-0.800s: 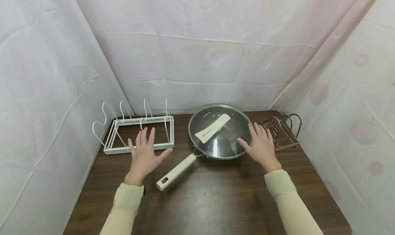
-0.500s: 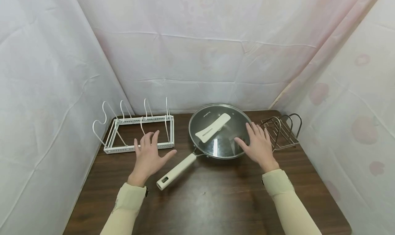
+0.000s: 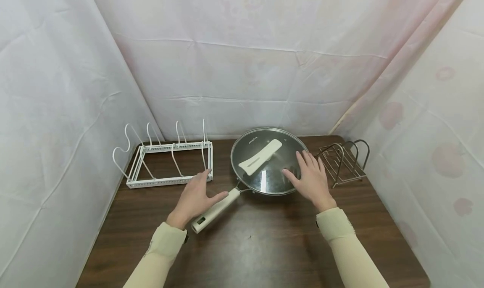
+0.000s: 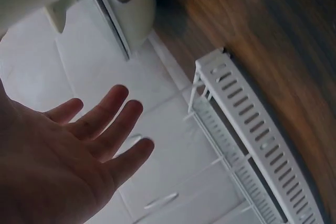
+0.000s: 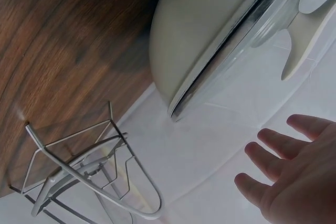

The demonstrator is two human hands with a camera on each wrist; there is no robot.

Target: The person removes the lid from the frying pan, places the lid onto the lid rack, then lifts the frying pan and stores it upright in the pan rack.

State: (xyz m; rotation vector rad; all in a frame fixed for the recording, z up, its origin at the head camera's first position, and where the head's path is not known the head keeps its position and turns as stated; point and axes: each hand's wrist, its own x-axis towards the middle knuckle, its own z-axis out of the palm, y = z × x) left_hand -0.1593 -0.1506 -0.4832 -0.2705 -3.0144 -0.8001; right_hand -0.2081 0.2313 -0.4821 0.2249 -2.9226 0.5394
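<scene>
A pan with a cream handle [image 3: 217,211] stands at the table's back middle under a glass lid [image 3: 277,170], whose long cream knob [image 3: 261,157] lies slantwise. Over the pan handle, close to its middle, the left hand [image 3: 195,199] hovers with fingers spread, holding nothing. The right hand [image 3: 311,180] is above the lid's right edge, its fingers loosely extended and gripping nothing. In the right wrist view a gap shows between the right fingers and the pan [image 5: 202,30]. The left wrist view shows the left fingers apart from the pan too.
A white wire rack [image 3: 166,181] stands at the back left, left of the pan. At the back right is a smaller brown wire rack [image 3: 349,180]. Pale curtains [image 3: 242,77] enclose the brown table [image 3: 264,246] on three sides.
The left hand has moved right, from in front of the white rack to over the pan handle. The right hand has shifted slightly left over the lid. Pan and racks have stayed in place.
</scene>
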